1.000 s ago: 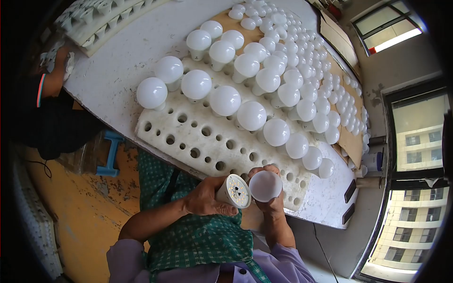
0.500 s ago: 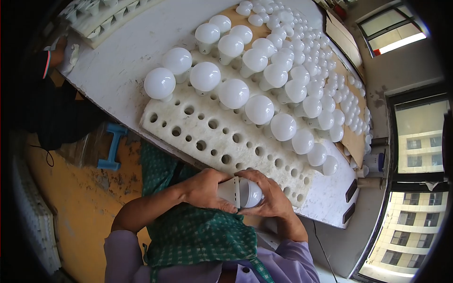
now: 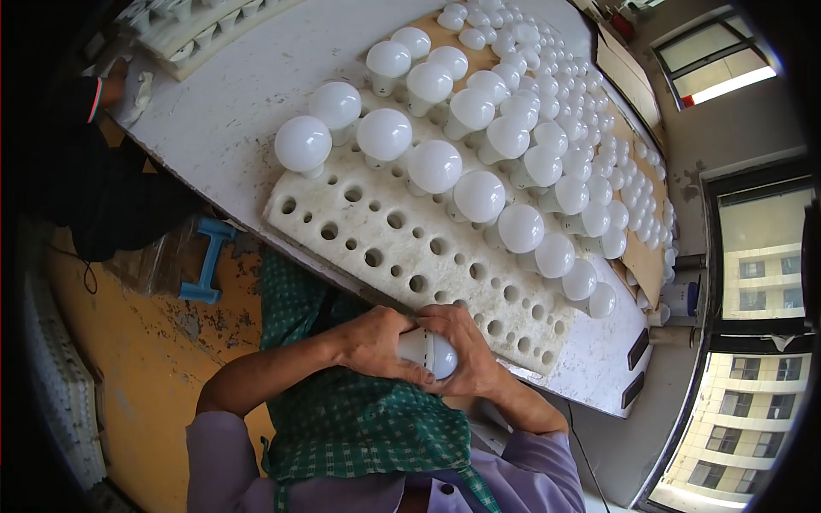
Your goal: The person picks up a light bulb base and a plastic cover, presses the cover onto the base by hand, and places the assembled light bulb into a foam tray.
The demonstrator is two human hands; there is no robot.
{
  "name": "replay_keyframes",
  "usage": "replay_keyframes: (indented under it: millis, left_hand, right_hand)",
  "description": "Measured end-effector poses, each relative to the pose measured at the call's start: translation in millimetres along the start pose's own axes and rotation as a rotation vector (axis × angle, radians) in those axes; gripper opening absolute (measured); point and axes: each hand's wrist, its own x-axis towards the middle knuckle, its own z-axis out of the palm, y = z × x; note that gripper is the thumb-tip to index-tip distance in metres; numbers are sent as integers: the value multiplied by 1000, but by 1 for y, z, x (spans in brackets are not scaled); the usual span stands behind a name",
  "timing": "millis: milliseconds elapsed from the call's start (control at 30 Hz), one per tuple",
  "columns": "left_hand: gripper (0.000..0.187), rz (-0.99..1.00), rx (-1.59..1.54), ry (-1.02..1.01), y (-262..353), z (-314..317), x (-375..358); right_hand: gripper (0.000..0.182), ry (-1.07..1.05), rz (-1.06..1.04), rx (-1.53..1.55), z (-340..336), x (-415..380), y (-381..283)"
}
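Closest to the camera, over a green checked apron (image 3: 359, 427) worn above lilac sleeves, the two hands meet around a single white LED bulb with a frosted plastic dome (image 3: 432, 352). The left hand (image 3: 372, 344) is wrapped closed around the bulb's white base, and the right hand (image 3: 466, 352) is cupped tight over the dome, so only a narrow strip of the bulb shows between the fingers. The bulb is held in the air just off the near edge of the white work table (image 3: 222, 120), right beside the near rim of a white foam tray pierced with round holes (image 3: 385, 235). The holes in the tray's near rows stand open, while its far rows carry finished white globe bulbs (image 3: 434, 166) seated upright, dome up, side by side. Beyond the tray, many more white bulbs of the same kind (image 3: 547, 77) crowd together on brown cardboard sheets (image 3: 637, 256) that run toward the far end of the table. At the far left corner of the table, another person's hand in a dark sleeve with a striped cuff (image 3: 107, 90) rests beside a second white tray (image 3: 197, 26). A blue plastic stool (image 3: 208, 261) stands on the yellow floor under the table's left side.
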Motion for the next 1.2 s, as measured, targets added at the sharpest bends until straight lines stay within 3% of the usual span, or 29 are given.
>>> replay_keyframes:
  millis: [67,300,400,467,700,733,767,833,867,900,967,1000,1100,1133,1200]
  left_hand:
    - [63,75,70,58,-3,5,-1]
    - [61,66,180,45,9,7,-6]
    - [59,181,168,74,14,11,-8]
    - [59,98,248,-80,18,11,-10]
    - [56,91,158,-46,15,18,-12]
    - [55,138,116,30,10,17,-11]
    - [55,136,117,31,5,15,-8]
    - [53,167,-98,155,7,2,-2]
    - [56,24,-387,22,9,-5,-4]
    - [56,29,-382,7,6,-5,-3]
    - [63,11,-1033,-43,-7,-3,4]
    - [70,19,-1083,-68,-9,-3,7]
    - [72,-67,-1224,-67,-10,-4,8]
    - [75,-113,-1248,-27,-9,-2,10]
    - [72,-85,-1240,-33,-7,-4,11]
  right_hand:
    - [65,100,-137,35,7,0,1]
    - [54,201,-328,62,23,-6,7]
    - [44,275,-472,60,26,-4,3]
    - [35,299,-474,111,27,-5,-1]
    - [31,259,-432,189,24,-2,-4]
    - [45,217,-465,163,18,4,0]
    - [45,218,-466,164,16,9,0]
    - [67,406,-256,110,13,16,-3]
    - [88,330,-219,32,4,20,-6]
    - [88,340,-213,21,6,16,-2]
    - [84,278,73,549,18,10,9]
    - [88,209,333,723,5,17,-14]
    - [87,199,381,705,5,23,-4]
    - [83,265,180,448,11,26,9]
    - [81,291,207,427,9,26,11]
